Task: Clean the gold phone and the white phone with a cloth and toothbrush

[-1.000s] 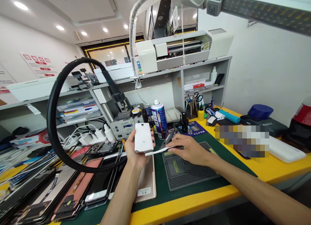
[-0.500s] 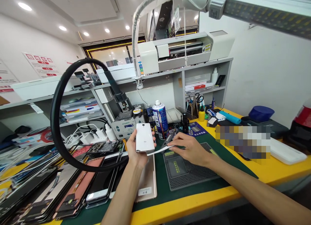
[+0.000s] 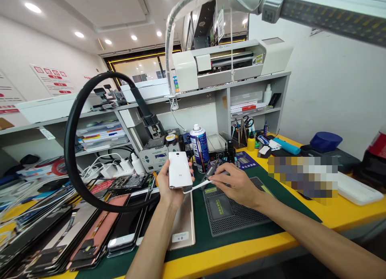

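Observation:
A white smartphone (image 3: 180,170), its back with a small logo turned toward me, lies in my left hand (image 3: 165,188). My left fingers wrap around its sides. From its lower right corner a thin white strip (image 3: 197,186) runs to my right hand (image 3: 233,183), which pinches the far end between thumb and fingers. I cannot tell whether the strip is a cable or a trim piece, or whether it is joined to the phone. A dark grey tool (image 3: 211,170) lies just behind my right fingers. Beneath my left forearm is a gold tablet-like panel (image 3: 188,218).
A grey perforated mat (image 3: 241,214) lies on the green work mat (image 3: 289,202). Several phones and screens (image 3: 93,226) cover the left side. A black hose (image 3: 70,150) loops up beside my left arm. Behind stand a blue spray can (image 3: 199,146) and a yellow bottle (image 3: 251,142).
The strip's end by the phone's lower corner looks slightly shifted, with a small dark patch showing there. Both hands keep their hold; the view has moved slightly.

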`<move>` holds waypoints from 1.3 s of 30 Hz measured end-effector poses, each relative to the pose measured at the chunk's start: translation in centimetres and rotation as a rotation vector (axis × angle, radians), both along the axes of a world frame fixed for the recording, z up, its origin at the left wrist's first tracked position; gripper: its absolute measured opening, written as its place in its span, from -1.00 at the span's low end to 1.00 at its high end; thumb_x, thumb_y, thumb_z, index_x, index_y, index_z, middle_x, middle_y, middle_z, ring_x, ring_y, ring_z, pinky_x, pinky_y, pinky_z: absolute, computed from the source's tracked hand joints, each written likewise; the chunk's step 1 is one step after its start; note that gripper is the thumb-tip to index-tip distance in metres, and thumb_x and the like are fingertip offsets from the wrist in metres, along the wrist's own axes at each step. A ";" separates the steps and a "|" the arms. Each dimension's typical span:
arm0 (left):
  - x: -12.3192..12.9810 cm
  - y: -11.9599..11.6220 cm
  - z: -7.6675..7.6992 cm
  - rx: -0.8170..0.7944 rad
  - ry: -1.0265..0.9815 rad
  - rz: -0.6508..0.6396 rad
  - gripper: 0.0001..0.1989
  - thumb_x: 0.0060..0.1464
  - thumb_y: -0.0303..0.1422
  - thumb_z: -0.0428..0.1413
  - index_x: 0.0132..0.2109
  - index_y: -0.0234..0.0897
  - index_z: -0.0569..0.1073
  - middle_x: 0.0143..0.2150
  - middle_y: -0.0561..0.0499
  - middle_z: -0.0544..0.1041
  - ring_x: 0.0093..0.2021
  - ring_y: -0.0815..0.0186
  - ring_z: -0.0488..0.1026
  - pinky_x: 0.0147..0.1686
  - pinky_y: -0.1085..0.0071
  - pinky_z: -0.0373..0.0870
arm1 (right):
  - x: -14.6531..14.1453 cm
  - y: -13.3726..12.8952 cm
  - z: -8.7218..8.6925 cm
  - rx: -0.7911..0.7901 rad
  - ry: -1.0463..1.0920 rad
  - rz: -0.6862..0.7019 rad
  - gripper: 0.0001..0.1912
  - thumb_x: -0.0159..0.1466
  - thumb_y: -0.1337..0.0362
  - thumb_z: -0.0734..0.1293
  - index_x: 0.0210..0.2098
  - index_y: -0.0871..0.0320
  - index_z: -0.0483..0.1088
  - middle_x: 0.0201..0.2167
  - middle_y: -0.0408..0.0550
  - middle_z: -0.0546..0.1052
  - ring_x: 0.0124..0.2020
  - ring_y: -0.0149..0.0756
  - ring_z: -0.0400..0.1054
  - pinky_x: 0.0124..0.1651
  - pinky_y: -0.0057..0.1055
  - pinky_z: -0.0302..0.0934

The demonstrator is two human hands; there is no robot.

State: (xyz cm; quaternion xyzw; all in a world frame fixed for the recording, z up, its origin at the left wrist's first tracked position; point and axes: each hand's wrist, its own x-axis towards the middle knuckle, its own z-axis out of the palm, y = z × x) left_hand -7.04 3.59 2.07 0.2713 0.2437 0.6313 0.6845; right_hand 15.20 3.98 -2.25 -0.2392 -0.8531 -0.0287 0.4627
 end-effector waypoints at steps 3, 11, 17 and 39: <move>0.0 0.0 -0.1 0.008 0.002 0.001 -0.49 0.25 -0.17 -0.07 0.07 -0.56 0.45 -0.18 -0.34 0.59 -0.41 0.14 0.54 -0.52 0.25 0.51 | 0.0 0.0 0.0 0.017 -0.008 -0.012 -0.80 0.38 0.36 0.28 -0.09 0.11 0.53 -0.22 0.06 0.49 -0.17 -0.21 0.37 -0.12 -0.22 0.33; -0.1 0.0 -0.2 0.016 -0.016 -0.011 -0.49 0.25 -0.17 -0.06 0.08 -0.55 0.44 -0.20 -0.33 0.59 -0.41 0.13 0.54 -0.51 0.24 0.51 | 0.0 0.0 -0.1 0.031 -0.017 -0.035 -0.79 0.38 0.35 0.27 -0.08 0.11 0.52 -0.22 0.06 0.50 -0.17 -0.18 0.38 -0.13 -0.20 0.34; 0.0 0.0 0.0 -0.002 -0.029 -0.013 -0.50 0.24 -0.18 -0.07 0.07 -0.55 0.44 -0.21 -0.33 0.59 -0.42 0.14 0.53 -0.52 0.25 0.51 | 0.0 0.0 -0.2 0.032 -0.028 -0.039 -0.79 0.38 0.36 0.27 -0.08 0.11 0.52 -0.20 0.07 0.49 -0.16 -0.19 0.36 -0.11 -0.19 0.33; -0.2 0.3 -0.2 -0.052 -0.090 -0.035 -0.52 0.22 -0.20 -0.07 0.05 -0.56 0.40 -0.23 -0.33 0.54 -0.42 0.16 0.50 -0.48 0.28 0.46 | 0.2 -0.3 0.4 -0.362 0.026 0.075 -0.76 0.35 0.33 0.33 -0.02 0.06 0.54 -0.26 -0.05 0.47 -0.25 -0.30 0.39 -0.22 -0.37 0.28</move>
